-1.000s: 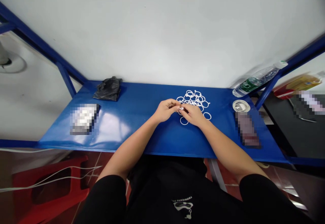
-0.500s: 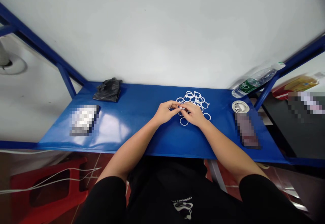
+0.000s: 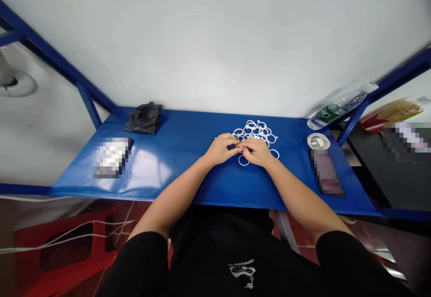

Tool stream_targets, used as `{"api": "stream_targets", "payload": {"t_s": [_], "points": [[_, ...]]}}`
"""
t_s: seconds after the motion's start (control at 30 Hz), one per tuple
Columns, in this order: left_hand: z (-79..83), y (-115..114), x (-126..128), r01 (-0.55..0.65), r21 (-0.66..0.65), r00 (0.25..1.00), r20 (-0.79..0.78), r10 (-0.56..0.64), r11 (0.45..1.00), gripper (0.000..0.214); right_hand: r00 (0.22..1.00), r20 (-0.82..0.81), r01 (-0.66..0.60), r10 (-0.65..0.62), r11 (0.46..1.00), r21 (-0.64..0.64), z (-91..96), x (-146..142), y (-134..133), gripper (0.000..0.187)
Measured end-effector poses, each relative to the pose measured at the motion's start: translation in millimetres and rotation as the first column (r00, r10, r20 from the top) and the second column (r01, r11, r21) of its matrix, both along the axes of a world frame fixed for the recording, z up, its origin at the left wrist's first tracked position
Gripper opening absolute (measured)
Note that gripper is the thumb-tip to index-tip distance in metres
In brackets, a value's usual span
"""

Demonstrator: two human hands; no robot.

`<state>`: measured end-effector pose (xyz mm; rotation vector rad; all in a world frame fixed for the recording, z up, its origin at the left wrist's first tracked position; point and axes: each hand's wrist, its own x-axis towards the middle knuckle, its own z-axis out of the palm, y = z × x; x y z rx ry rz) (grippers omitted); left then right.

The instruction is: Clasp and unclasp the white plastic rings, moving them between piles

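Observation:
My left hand [image 3: 220, 149] and my right hand [image 3: 258, 151] meet fingertip to fingertip over the blue table [image 3: 175, 171]. Both are closed in a pinch on a small white ring between them, mostly hidden by the fingers. Just behind the hands lies a pile of several white plastic rings [image 3: 257, 131]. One loose ring [image 3: 243, 161] lies flat under my right hand, and another [image 3: 275, 154] to its right.
A crumpled black bag [image 3: 144, 117] lies at the back left and a blurred flat object [image 3: 111, 157] at the left. On the right are a roll of white tape [image 3: 318, 141], a dark blurred object [image 3: 326, 173] and a plastic bottle [image 3: 340, 106]. A red stool [image 3: 63, 252] stands below left.
The hands have stayed together at the same spot; the fingers have shifted slightly around the small ring. Nothing else on the table has moved.

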<state>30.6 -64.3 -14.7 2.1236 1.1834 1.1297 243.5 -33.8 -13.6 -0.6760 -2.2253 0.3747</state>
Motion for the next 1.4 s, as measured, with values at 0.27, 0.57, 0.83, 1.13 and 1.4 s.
{"api": "stream_targets", "payload": {"t_s": [0.27,0.57,0.83,1.13,1.4], "points": [[6.8,2.3,-5.0,0.044,-0.007,0.999,0.003,-0.044,0.999,0.028,0.999,0.028,0.016,-0.015,0.999,-0.051,2.3,1.2,0.8,0.026],[7.9,5.3,-12.0,-0.037,0.084,0.998,-0.049,0.041,0.996,0.027,0.992,-0.004,0.124,-0.124,0.992,-0.030,6.6,0.0,-3.0,0.024],[-1.8,17.9,-38.5,-0.373,-0.097,0.843,-0.452,0.293,0.923,0.067,0.837,-0.259,0.460,-0.482,0.876,-0.145,17.1,11.7,3.0,0.035],[6.2,22.7,-73.5,-0.298,-0.174,0.784,-0.605,0.137,0.938,0.047,0.889,-0.234,0.374,-0.394,0.918,-0.130,9.8,9.6,1.7,0.028],[12.6,16.4,-53.6,-0.143,0.023,0.905,-0.401,0.140,0.989,0.019,0.957,-0.100,0.258,-0.274,0.955,-0.144,3.2,5.5,1.9,0.026]]}}
